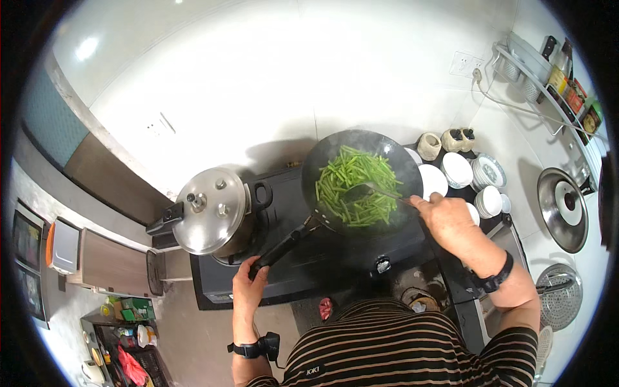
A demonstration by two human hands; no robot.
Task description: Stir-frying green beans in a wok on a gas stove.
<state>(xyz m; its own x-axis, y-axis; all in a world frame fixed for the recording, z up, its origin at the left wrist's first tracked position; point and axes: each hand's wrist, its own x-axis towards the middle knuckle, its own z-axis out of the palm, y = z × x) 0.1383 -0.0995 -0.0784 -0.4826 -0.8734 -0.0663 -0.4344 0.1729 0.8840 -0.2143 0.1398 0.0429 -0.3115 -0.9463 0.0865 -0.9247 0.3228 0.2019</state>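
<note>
My left hand (249,280) grips the end of the long black handle (285,246) of a dark wok (321,155) over the stove. Cut green bean pieces (355,167) fill the wok's middle, and faint steam rises from them. In my right hand (447,217) is the handle of a metal spatula (387,193), its blade lying among the beans in the wok. The fingers of my right hand are wrapped round that handle near the wok's right rim.
A steel pressure cooker (210,208) stands on the black gas stove (290,285), left of the wok. Stacked white bowls (456,170) and a white plate (432,181) sit close on the right. A lid (562,210) and a perforated skimmer (561,297) hang on the right wall.
</note>
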